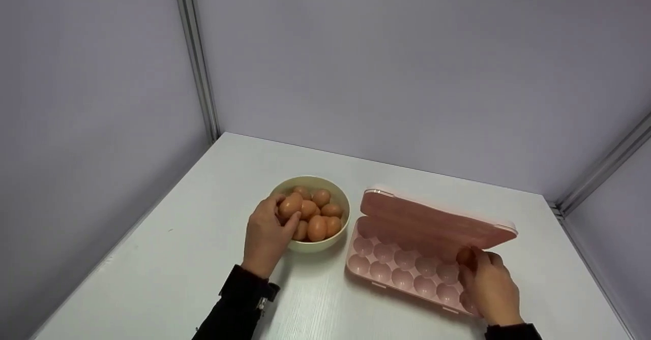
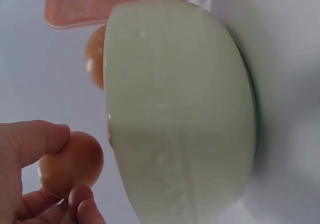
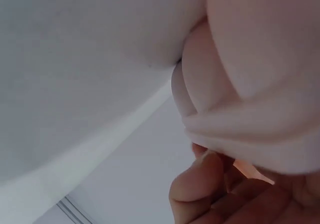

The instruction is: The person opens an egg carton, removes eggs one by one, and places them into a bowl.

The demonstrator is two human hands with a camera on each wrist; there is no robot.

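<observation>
A cream bowl (image 1: 311, 245) (image 2: 190, 114) full of brown eggs stands on the white table. My left hand (image 1: 267, 233) (image 2: 35, 179) reaches into its left side and pinches one brown egg (image 1: 290, 206) (image 2: 72, 161) between thumb and fingers, just over the rim. To the right lies a pink egg tray (image 1: 402, 271) with its lid (image 1: 432, 218) raised. My right hand (image 1: 491, 286) (image 3: 230, 194) holds another brown egg (image 1: 464, 255) over the tray's right end, above the empty cups. The right wrist view shows only the tray's pink underside (image 3: 250, 68) and my fingertips.
The white table (image 1: 178, 258) sits in a corner of grey walls with metal posts (image 1: 196, 55). Several more eggs (image 1: 320, 218) fill the bowl. The table's left and front edges are near my arms.
</observation>
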